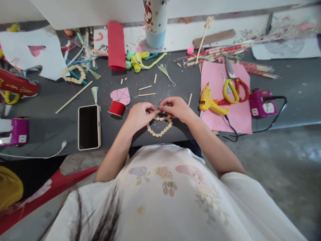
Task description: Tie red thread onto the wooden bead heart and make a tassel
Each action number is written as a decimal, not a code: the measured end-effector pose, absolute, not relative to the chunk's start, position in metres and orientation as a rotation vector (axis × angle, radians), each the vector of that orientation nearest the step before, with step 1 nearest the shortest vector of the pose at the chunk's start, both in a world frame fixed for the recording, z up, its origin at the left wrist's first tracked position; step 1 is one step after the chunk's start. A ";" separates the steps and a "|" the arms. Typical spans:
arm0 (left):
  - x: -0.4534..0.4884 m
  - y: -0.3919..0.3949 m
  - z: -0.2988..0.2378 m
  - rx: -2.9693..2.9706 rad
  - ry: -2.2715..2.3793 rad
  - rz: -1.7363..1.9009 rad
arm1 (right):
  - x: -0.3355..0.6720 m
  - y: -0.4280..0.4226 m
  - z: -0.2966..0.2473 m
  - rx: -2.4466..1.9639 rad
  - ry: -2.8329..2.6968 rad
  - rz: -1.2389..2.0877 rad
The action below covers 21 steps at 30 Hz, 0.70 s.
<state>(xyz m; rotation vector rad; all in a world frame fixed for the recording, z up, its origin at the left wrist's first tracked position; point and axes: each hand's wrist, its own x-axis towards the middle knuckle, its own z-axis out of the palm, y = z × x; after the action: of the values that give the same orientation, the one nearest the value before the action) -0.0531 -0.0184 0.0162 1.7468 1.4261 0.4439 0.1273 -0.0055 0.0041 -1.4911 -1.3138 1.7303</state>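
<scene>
My left hand (142, 112) and my right hand (175, 107) meet above the grey table, both with fingertips pinched together. Between them runs a thin dark red cord (159, 104), its ends too small to follow. Just below lies a heart-shaped ring of small pale wooden pieces (160, 134), its top edge partly covered by my fingers. A spool of red thread (117, 108) rests left of my left hand, against a pink paper heart (121, 95) with lines drawn on it.
Left is a phone (88, 127); right, a yellow glue gun (210, 102) and scissors (234, 85) lie on pink paper (213, 77). Behind are short sticks (146, 94), a pale tassel (164, 71), yellow yarn (139, 62) and a tall cup (155, 36). A purple box (263, 103) has a black cable.
</scene>
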 end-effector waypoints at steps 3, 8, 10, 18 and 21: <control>-0.055 -0.021 0.015 1.685 1.427 0.482 | 0.127 -0.005 0.002 -1.458 -1.290 1.735; -0.054 -0.020 0.004 1.618 1.433 0.586 | 0.127 -0.006 -0.004 -1.463 -1.308 1.709; -0.053 -0.019 0.000 1.592 1.442 0.619 | 0.126 -0.006 -0.006 -1.457 -1.324 1.681; -0.047 -0.011 -0.005 1.465 1.404 0.805 | 0.124 -0.007 -0.007 -1.366 -1.223 1.648; -0.046 -0.008 -0.003 1.475 1.403 0.843 | 0.125 -0.006 -0.007 -1.346 -1.226 1.601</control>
<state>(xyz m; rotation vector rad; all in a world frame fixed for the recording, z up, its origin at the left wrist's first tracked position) -0.0462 -0.0083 -0.0031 1.4747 1.4033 0.8425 0.1250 -0.0064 -0.0074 -1.3461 -1.2257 1.6012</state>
